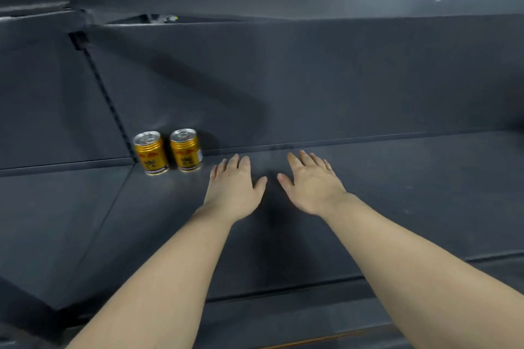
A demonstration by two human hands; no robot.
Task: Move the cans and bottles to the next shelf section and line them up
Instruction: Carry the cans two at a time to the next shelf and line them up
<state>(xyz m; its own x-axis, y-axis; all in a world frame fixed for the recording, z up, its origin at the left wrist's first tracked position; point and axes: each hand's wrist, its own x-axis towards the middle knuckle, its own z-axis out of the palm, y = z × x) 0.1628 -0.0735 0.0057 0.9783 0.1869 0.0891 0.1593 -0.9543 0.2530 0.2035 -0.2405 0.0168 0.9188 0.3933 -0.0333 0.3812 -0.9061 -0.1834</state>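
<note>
Two small gold cans stand upright side by side at the back left of a dark grey shelf [397, 178]: the left can [150, 153] and the right can [186, 150]. Both silver tops face up. My left hand [235, 184] is stretched out flat over the shelf, just right of the right can and apart from it, holding nothing. My right hand [310, 181] lies flat beside it, fingers straight, also holding nothing. No bottles are in view.
A slotted upright post [106, 93] and a seam divide this shelf section from the one on the left [56, 207]. The grey back panel [312, 79] rises behind the cans. The shelf's front lip [283, 289] crosses under my forearms.
</note>
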